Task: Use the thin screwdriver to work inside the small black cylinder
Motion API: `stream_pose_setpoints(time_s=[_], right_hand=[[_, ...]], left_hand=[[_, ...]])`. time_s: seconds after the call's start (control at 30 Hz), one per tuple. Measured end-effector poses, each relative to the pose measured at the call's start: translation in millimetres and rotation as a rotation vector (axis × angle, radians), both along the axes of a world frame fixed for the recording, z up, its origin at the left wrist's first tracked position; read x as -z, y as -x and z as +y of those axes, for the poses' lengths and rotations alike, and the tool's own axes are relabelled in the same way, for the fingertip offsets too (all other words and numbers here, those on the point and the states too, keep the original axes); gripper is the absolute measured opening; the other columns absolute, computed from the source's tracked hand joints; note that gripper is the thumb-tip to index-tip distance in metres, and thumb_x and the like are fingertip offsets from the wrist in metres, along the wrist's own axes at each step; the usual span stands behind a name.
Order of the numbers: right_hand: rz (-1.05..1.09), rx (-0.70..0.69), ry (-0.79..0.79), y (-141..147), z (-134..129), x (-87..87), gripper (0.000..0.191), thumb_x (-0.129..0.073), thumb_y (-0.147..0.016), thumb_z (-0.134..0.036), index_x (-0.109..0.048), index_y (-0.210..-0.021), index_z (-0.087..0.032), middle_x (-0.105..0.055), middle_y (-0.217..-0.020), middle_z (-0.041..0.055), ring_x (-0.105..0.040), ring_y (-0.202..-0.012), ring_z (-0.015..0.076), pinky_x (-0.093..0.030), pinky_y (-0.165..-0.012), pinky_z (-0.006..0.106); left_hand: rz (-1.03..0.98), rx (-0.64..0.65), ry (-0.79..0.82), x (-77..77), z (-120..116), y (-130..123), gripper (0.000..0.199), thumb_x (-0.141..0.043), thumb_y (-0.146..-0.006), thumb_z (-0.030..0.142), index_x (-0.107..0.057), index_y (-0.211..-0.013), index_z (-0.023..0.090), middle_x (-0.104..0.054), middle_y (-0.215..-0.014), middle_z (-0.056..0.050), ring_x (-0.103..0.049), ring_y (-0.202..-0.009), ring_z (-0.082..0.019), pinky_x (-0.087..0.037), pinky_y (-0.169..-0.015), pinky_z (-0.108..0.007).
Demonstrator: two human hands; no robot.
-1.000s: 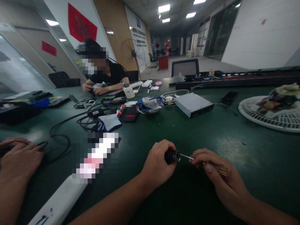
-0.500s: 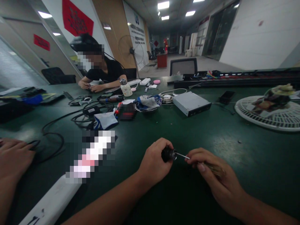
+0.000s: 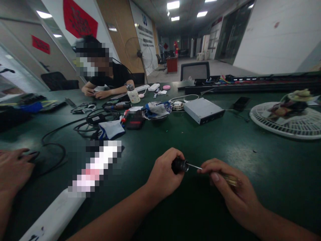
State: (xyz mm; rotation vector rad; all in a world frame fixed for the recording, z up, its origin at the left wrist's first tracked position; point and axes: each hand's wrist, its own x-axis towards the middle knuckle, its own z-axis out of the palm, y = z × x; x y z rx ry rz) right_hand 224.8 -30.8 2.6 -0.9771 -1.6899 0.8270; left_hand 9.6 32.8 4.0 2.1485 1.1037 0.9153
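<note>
My left hand (image 3: 167,170) is wrapped round a small black cylindrical part (image 3: 179,165), whose open, metal-rimmed end faces right. In my right hand (image 3: 232,189) is a screwdriver (image 3: 231,180) with a yellowish, see-through handle, held between thumb and fingers. Its thin metal shaft points left, and the tip meets the open end of the black part; how deep it reaches inside I cannot tell. Both hands are above the dark green table (image 3: 205,214), near its front.
Left of my arm lies a long white object (image 3: 47,214), partly blurred out. Another person's hand (image 3: 16,167) rests at the far left. Beyond are black cables (image 3: 95,118), cloth gloves (image 3: 157,108), a grey disc drive (image 3: 204,110) and a white fan grille (image 3: 288,129). A person (image 3: 107,77) sits opposite.
The view has shifted slightly. The screwdriver handle shows more clearly in my right hand, while the black part stays in my left. At the far left, the other person's fingers have changed position a little.
</note>
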Motion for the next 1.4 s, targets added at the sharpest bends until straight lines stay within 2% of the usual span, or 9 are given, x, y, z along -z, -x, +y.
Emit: stream_pose_setpoints(time_s=[0.2, 0.4, 0.63, 0.73, 0.83, 1.0, 1.13, 1.3, 1.4], right_hand=[[-0.054, 0.012, 0.057, -0.3, 2.1, -0.8, 0.022, -0.046, -0.105, -0.027, -0.066, -0.096, -0.027, -0.067, -0.089, 0.0010, -0.063, -0.080, 0.0174, -0.048, -0.071, 0.032], [-0.029, -0.037, -0.002, 0.6, 0.7, -2.0, 0.018, -0.048, -0.104, -0.024, -0.065, -0.109, -0.029, -0.067, -0.100, 0.0014, -0.063, -0.080, 0.0158, -0.049, -0.070, 0.031], [-0.027, -0.039, 0.050, -1.7, -0.5, 1.3, 0.020, -0.048, -0.104, -0.027, -0.067, -0.104, -0.029, -0.069, -0.095, 0.0012, -0.065, -0.080, 0.0169, -0.050, -0.068, 0.031], [-0.035, -0.004, 0.050, -2.2, -0.9, 2.7, 0.019, -0.050, -0.104, -0.028, -0.067, -0.110, -0.030, -0.070, -0.100, 0.0014, -0.065, -0.081, 0.0168, -0.050, -0.070, 0.031], [-0.090, 0.035, 0.109, -2.3, -0.6, 2.0, 0.022, -0.048, -0.105, -0.033, -0.069, -0.102, -0.027, -0.070, -0.091, 0.0022, -0.065, -0.077, 0.0176, -0.049, -0.068, 0.032], [0.005, 0.002, 0.161, -2.5, 0.9, 2.8, 0.024, -0.049, -0.104, -0.038, -0.070, -0.105, -0.027, -0.073, -0.096, 0.0035, -0.066, -0.082, 0.0193, -0.049, -0.065, 0.031], [-0.032, 0.078, 0.169, -1.6, 2.7, 2.0, 0.023, -0.051, -0.104, -0.038, -0.071, -0.103, -0.027, -0.071, -0.088, 0.0018, -0.063, -0.073, 0.0169, -0.047, -0.062, 0.030], [-0.035, 0.022, 0.177, -3.6, 0.7, 1.2, 0.030, -0.047, -0.105, -0.040, -0.071, -0.095, -0.026, -0.073, -0.088, 0.0036, -0.065, -0.076, 0.0186, -0.049, -0.063, 0.031], [-0.008, 0.105, 0.140, -4.6, -1.4, 1.5, 0.027, -0.048, -0.105, -0.037, -0.072, -0.097, -0.027, -0.075, -0.089, 0.0029, -0.065, -0.073, 0.0172, -0.051, -0.061, 0.029]], left_hand=[[-0.010, -0.015, -0.024, 0.6, -0.2, -1.0, 0.028, -0.064, -0.071, 0.001, -0.059, -0.091, 0.019, -0.063, -0.090, 0.000, -0.061, -0.082, -0.016, -0.045, -0.071, -0.030], [-0.006, -0.005, -0.030, 1.5, 0.0, -1.2, 0.029, -0.063, -0.070, 0.000, -0.059, -0.092, 0.020, -0.064, -0.091, 0.000, -0.060, -0.083, -0.017, -0.045, -0.072, -0.030], [-0.010, 0.008, -0.041, 2.5, -0.3, 0.2, 0.029, -0.066, -0.071, 0.001, -0.059, -0.092, 0.020, -0.063, -0.090, 0.001, -0.060, -0.082, -0.016, -0.045, -0.071, -0.028], [-0.007, 0.032, -0.056, 2.2, -0.6, 0.2, 0.030, -0.066, -0.071, 0.000, -0.059, -0.092, 0.020, -0.064, -0.091, 0.001, -0.061, -0.082, -0.015, -0.045, -0.071, -0.028], [0.012, 0.046, -0.070, 2.0, -0.9, -0.4, 0.030, -0.064, -0.071, -0.001, -0.059, -0.092, 0.020, -0.063, -0.092, 0.000, -0.061, -0.083, -0.015, -0.046, -0.072, -0.028], [-0.006, 0.060, -0.073, 1.8, -0.6, -0.3, 0.030, -0.064, -0.072, -0.001, -0.058, -0.093, 0.019, -0.063, -0.091, 0.000, -0.061, -0.083, -0.015, -0.046, -0.072, -0.028], [0.006, 0.038, -0.082, 0.7, -0.5, 0.5, 0.029, -0.064, -0.073, -0.001, -0.058, -0.093, 0.019, -0.063, -0.092, 0.000, -0.061, -0.084, -0.016, -0.046, -0.072, -0.029], [0.023, 0.077, -0.110, 1.1, -1.4, -0.4, 0.033, -0.061, -0.071, -0.005, -0.058, -0.093, 0.020, -0.063, -0.095, -0.001, -0.061, -0.088, -0.017, -0.047, -0.075, -0.030], [0.048, 0.035, -0.118, 1.9, -1.1, -0.8, 0.032, -0.063, -0.073, -0.004, -0.058, -0.093, 0.020, -0.063, -0.095, 0.000, -0.061, -0.090, -0.018, -0.047, -0.079, -0.032]])
